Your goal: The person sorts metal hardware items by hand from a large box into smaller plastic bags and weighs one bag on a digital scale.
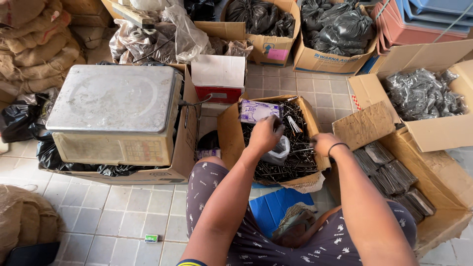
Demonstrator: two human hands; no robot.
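Note:
A cardboard box (229, 129) full of loose dark nails (290, 165) sits on the floor between my knees. My left hand (264, 134) hovers over the nails and grips the mouth of a small clear plastic bag (279, 152) that hangs below it. My right hand (324, 144), with a black band on the wrist, is down at the box's right edge, fingers curled into the nails; what it holds is hidden. A pale purple packet (256, 110) lies at the far end of the box.
A metal weighing scale (116, 113) rests on a carton at left. At right, an open box (433, 133) holds bagged nails (423, 93) and flat packs (389, 172). Boxes of black bags (335, 24) stand behind. Burlap sacks (34, 44) are at far left.

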